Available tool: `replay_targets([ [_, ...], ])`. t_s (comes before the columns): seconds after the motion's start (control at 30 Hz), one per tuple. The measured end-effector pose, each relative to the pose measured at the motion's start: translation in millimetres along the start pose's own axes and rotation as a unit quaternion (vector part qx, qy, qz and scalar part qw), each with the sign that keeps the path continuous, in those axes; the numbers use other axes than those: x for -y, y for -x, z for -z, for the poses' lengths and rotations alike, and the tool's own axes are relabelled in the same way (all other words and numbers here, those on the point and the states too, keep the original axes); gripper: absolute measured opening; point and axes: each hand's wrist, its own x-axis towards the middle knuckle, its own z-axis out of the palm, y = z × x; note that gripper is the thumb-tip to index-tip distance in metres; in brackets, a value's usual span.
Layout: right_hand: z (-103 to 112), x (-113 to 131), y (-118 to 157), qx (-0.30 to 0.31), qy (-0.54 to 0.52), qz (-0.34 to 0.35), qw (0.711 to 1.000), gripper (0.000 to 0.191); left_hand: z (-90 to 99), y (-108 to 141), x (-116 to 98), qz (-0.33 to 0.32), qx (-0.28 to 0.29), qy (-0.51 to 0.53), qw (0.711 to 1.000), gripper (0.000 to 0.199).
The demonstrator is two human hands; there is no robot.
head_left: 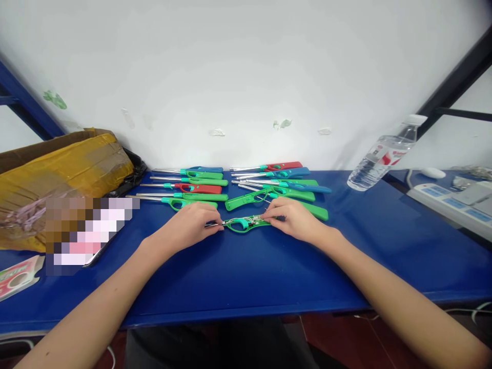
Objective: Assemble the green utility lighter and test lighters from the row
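One blue table (246,277), apparently white wall (246,61) behind.

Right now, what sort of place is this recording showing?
Probably a small assembly workbench: rows of finished stick lighters lie on a blue table, both hands work an opened green lighter, and a taped cardboard box sits alongside.
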Motion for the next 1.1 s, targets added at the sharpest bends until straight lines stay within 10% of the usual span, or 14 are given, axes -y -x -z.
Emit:
replay_targets([
  [1.1, 2.2, 10.4, 0.2, 0.005, 0.058, -0.024, 0.998, 0.018, -4.6, -0.8, -5.1, 0.034, 0.015, 0.015, 0.999, 0.012],
])
